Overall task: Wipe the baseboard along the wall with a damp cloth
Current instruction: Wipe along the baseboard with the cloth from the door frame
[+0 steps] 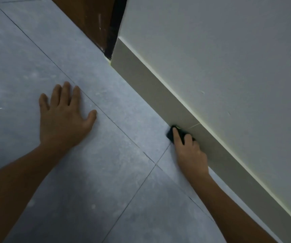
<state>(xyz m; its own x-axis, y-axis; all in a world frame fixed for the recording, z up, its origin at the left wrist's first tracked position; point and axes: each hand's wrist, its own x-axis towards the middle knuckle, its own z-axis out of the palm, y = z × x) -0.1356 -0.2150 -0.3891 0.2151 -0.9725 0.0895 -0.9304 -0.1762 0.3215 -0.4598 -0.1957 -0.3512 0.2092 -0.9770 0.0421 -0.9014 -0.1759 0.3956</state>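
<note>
Head view: right hand (190, 151) closed on dark cloth (171, 135), pressed low against baseboard (151, 85). Left hand (64, 113) splayed empty on floor tile (106, 181). Best kept flat, steady pressure.

Glossy grey tiled floor (36, 55), pale wall (229, 50), brown door (85, 16).

Your left hand (63, 116) and right hand (191, 151) are both bare: no gloves, rings, watch or wristband visible. Both forearms are uncovered from wrist to frame edge; no sleeve enters view. Fingernails look short. Dim light, so finer detail cannot be read.
</note>
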